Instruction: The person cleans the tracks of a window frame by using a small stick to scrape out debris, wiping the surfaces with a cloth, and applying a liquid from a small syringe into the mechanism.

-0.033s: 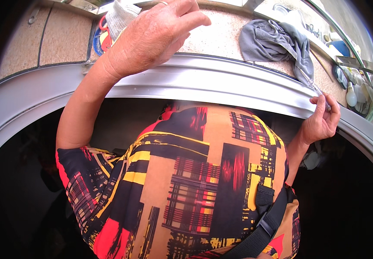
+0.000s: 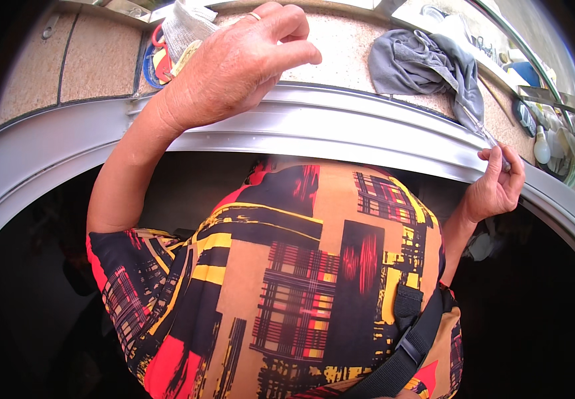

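My left hand [image 2: 241, 70] hovers over the metal window track [image 2: 314, 120] and the tiled ledge behind it. Its fingers are curled, a ring shows on one, and whatever the fingertips may hold is hidden beneath them. At the right end of the track, my right hand [image 2: 498, 186] pinches a slim, see-through tool [image 2: 491, 139], perhaps a screwdriver. That tool's thin end points up and left toward a crumpled grey cloth [image 2: 414, 63] that hangs partly over the track.
Beside my left wrist lie a pale knitted glove [image 2: 191, 30] and a roundish blue, red and yellow item [image 2: 158, 63]. At far right stand a dark bottle [image 2: 525, 118], a small white bulb-shaped thing [image 2: 541, 147] and a metal rail [image 2: 540, 63]. A thin stick [image 2: 497, 100] rests by the cloth.
My left hand has shifted slightly toward me and left, its fingers still curled. My right hand and the tool have stayed in place.
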{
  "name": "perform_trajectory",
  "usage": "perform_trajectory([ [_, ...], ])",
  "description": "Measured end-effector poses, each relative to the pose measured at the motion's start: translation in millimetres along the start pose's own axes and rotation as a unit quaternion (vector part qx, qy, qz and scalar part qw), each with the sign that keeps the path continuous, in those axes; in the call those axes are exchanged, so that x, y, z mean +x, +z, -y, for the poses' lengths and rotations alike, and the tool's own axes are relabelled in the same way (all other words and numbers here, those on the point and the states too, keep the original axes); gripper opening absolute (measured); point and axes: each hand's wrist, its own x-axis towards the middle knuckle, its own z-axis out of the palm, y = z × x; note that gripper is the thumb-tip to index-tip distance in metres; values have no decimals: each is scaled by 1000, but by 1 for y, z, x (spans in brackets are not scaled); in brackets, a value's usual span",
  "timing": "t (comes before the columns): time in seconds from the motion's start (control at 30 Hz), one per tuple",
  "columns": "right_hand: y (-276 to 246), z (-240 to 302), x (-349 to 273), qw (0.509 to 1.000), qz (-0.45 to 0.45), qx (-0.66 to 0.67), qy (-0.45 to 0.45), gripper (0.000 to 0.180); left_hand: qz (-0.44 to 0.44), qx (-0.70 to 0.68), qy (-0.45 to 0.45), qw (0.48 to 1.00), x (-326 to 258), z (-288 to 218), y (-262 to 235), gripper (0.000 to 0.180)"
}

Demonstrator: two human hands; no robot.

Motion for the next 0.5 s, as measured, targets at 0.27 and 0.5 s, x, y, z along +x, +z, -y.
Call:
perform_trajectory([
  [0.27, -3, 11, 3, 1000, 4, -17, 1, 17, 115, -49, -43, 991, -37, -30, 2, 46],
  [0.5, -3, 9, 5, 1000, 8, -14, 1, 17, 132, -52, -69, 988, -32, -39, 8, 49],
])
